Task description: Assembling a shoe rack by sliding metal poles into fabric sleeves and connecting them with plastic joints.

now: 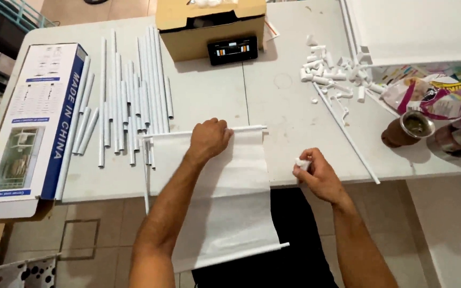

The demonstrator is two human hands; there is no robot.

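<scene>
A white fabric sheet (230,197) hangs off the table's near edge, with a thin white tube threaded through its top hem and another (241,256) through its bottom hem. My left hand (207,140) grips the top tube (249,128) and the fabric's upper edge on the table. My right hand (316,173) holds a small white plastic connector (301,164) pinched in its fingers, a short way right of the sheet, at the table's front edge.
Several white tubes (129,96) lie in a row at the left, beside a long white and blue box (33,122). An open cardboard box (212,26) stands at the back. White connectors (332,69) are scattered right; a long rod (348,136), a cup (409,128) and snack bags (438,96) lie beyond.
</scene>
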